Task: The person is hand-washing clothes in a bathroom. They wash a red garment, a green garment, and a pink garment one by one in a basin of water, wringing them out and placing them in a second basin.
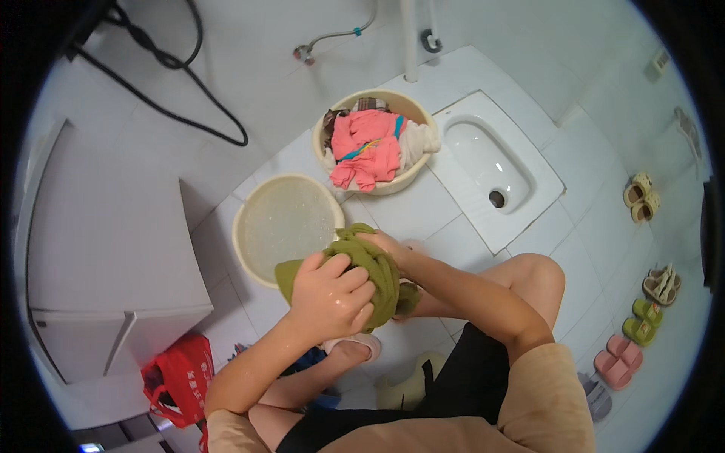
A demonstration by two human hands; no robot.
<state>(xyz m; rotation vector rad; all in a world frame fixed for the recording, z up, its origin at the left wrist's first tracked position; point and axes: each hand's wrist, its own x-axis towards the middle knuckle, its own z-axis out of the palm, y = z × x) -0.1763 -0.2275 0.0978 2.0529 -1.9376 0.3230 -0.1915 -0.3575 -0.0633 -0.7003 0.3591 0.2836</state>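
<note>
The left hand (331, 298), half curled, is being clasped around a bunched green cloth (379, 273), which is also being gripped by the partly hidden right hand (388, 248), near the water-filled basin (237, 230).

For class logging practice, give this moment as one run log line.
left hand: grips olive cloth; right hand: grips olive cloth; water basin: front left; laundry basin: farther ahead

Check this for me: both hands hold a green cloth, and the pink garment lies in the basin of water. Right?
No: the head view shows the pink garment in the other basin, not the water basin. The left hand and right hand do hold the green cloth.
</note>
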